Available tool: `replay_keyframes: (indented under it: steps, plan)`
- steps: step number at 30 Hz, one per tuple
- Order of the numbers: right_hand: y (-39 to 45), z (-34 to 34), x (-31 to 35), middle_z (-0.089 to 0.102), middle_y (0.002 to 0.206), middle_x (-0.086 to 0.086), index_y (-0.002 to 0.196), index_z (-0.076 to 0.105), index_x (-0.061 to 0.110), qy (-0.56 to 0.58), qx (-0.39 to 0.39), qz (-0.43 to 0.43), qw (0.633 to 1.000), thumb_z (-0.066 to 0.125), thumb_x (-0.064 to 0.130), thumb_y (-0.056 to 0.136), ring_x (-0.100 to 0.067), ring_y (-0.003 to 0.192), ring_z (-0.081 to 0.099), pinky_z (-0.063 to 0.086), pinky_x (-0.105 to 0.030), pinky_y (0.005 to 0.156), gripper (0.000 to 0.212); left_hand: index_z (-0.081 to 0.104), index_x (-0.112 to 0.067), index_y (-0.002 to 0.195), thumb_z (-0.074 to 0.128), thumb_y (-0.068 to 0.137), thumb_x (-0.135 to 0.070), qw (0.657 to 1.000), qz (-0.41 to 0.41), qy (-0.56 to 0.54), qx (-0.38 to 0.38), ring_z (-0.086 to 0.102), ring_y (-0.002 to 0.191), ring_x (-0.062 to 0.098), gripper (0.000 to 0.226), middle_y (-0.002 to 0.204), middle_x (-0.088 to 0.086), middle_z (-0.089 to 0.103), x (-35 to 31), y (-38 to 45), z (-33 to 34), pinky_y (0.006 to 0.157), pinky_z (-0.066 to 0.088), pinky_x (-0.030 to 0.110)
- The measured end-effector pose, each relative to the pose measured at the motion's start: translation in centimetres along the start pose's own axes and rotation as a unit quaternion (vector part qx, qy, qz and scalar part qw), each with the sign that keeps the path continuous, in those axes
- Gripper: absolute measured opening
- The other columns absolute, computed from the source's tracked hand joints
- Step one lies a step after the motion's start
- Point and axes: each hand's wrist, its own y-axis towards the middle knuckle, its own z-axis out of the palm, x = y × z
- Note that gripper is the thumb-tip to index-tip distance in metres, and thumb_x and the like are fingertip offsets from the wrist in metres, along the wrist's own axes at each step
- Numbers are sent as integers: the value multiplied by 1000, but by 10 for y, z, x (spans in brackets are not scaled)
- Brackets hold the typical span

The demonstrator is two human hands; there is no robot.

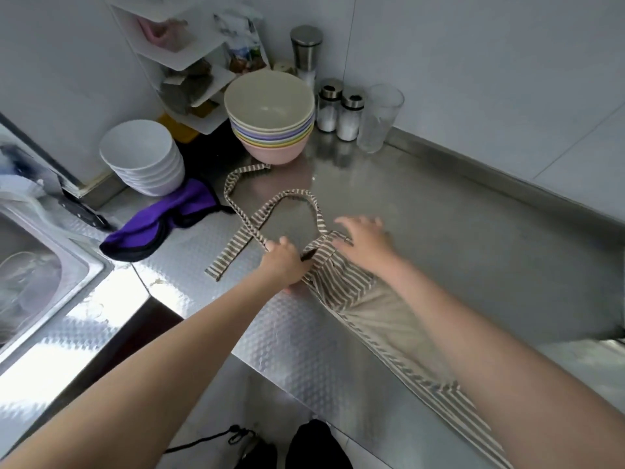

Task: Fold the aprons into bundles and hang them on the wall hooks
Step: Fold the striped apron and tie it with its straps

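- We see the striped apron (341, 282) lying in a long folded strip on the steel surface (456, 231); it runs from the middle of the view down toward the near right edge, partly under the right forearm; a plain beige panel shows in its middle
- Its neck loop (297, 192) lies flat beyond the hands; one striped tie (236, 252) crosses the loop's left side and ends near the surface's front edge; another strip curls up toward the bowls
- Our left hand (284, 262) sits at the apron's upper left corner; its fingers are curled round the cloth where the strap meets the bib, gripping it
- Our right hand (363, 240) rests over the apron's upper right corner; its fingers are spread and fairly straight, holding nothing; the hand is blurred, so we cannot tell how firmly it presses
- A purple cloth (159, 225) with dark trim lies left of the ties, apart from them
- A stack of white bowls (143, 157) stands behind the purple cloth; a stack of pastel bowls (270, 120) stands just beyond the curled strip
- Two shakers (338, 111), a taller steel-topped grinder (306, 52) and a clear glass (380, 116) stand by the back wall; a sink (40, 265) lies at the far left
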Motion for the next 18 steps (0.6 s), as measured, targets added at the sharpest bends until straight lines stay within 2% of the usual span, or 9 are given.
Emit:
replay_keyframes:
  steps: [1,2,5,7,9,11,13,15,18]
  plan:
    - [11,-2,-4,46,139,-13,138,41,21,43,-19,47,998,52,35,92,-33,128,40,33,-40,107,49,39,5,130,50,92,-40,1000,-2,-21,18,54,116,35,60,131,22,46,0,0,2,93,48,34]
    - [17,-5,-6,51,135,-14,133,47,14,64,1,80,995,54,30,92,-32,125,45,36,-36,104,45,49,6,122,55,91,-36,998,-1,-56,39,60,109,34,52,123,21,56,-2,0,3,88,50,32]
    - [20,-3,-3,63,120,-15,116,61,2,139,102,111,979,66,18,85,-30,111,58,44,-32,94,35,59,8,106,62,86,-12,983,-26,-167,76,67,96,34,28,109,25,65,-3,3,2,86,54,42]
    - [16,-11,-7,65,110,-16,110,62,-1,265,156,146,940,71,12,80,-31,102,62,49,-38,95,35,60,8,105,59,86,-7,989,-3,-132,65,66,98,33,25,109,25,65,-6,8,-3,88,53,42]
    - [15,-28,-25,64,110,-19,113,58,-2,356,177,183,899,74,9,77,-31,99,63,49,-46,95,41,58,6,111,58,87,-10,995,50,-91,8,61,104,34,29,112,24,63,-22,17,-6,91,50,40]
    - [17,-44,-49,63,116,-19,120,52,0,401,132,202,884,77,8,73,-32,104,62,49,-47,94,53,51,2,118,59,88,-12,980,115,-147,-71,55,108,32,34,118,22,57,-44,24,-6,93,44,31]
    - [20,-62,-78,59,123,-17,126,48,1,442,53,217,868,76,6,74,-31,111,59,47,-43,97,59,44,-4,122,62,86,-11,949,145,-253,-119,52,102,26,41,125,17,46,-72,27,0,93,40,23]
    - [28,-81,-104,57,127,-17,128,48,0,465,-15,232,854,74,4,74,-31,115,57,44,-43,100,60,41,-7,124,67,84,-17,938,152,-298,-90,53,108,28,49,127,16,43,-93,31,12,98,44,33]
    - [45,-99,-138,60,123,-18,123,55,0,506,-110,251,818,74,3,75,-29,108,60,49,-41,93,52,44,-7,126,64,86,-21,966,122,-229,0,54,111,32,47,125,17,51,-111,36,29,89,46,34]
